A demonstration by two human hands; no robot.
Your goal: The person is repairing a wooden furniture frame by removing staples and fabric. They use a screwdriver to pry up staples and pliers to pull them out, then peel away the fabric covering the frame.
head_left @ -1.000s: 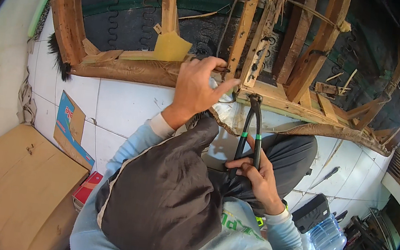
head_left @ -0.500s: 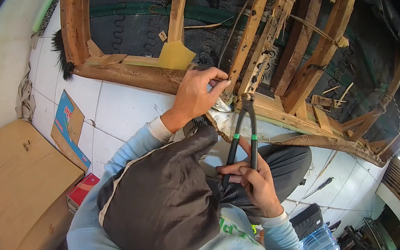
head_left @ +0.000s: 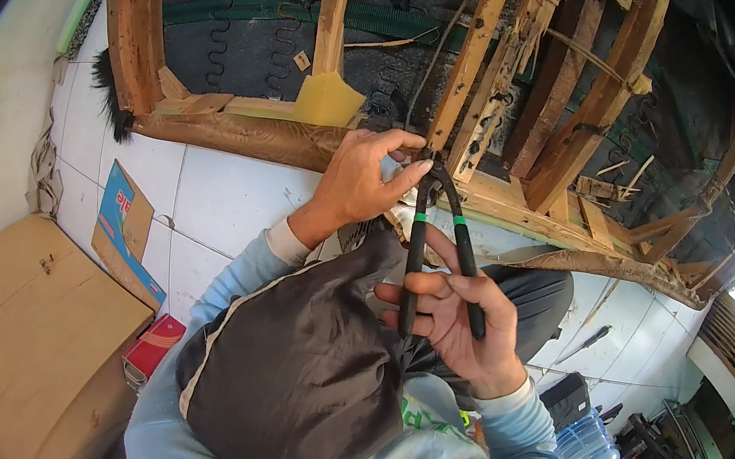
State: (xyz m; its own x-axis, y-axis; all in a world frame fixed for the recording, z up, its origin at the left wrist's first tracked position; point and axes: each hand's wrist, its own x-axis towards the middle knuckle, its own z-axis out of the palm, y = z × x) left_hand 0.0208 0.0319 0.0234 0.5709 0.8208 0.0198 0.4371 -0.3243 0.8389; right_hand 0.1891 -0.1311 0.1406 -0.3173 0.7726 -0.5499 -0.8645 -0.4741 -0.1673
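My right hand (head_left: pixel 466 318) holds a pair of pincers (head_left: pixel 463 254) with black grips and green bands, its handles spread. Their dark jaws reach the lower end of a wooden slat (head_left: pixel 470 60), beside my left fingertips. My left hand (head_left: pixel 360 174) is closed in a pinch at that slat's foot; whatever lies between thumb and finger is too small to make out. Both hands work at the near rail (head_left: pixel 515 206) of an upturned sofa frame, where brown patterned upholstery (head_left: pixel 242 138) wraps the edge. A yellow scrap (head_left: pixel 329 101) hangs over the rail left of my hand.
Wavy springs and dark fabric (head_left: pixel 250 62) lie behind the slats. Wood splinters rest inside the frame at right. On the tiled floor are a screwdriver (head_left: pixel 585 345), a clear blue water bottle (head_left: pixel 589 450), a cardboard sheet (head_left: pixel 30 327) and a red box (head_left: pixel 155 346).
The pincers have moved left, from the neighbouring slat to beside my left fingertips, and their handles have spread wider. My left hand stays pinched in nearly the same place.
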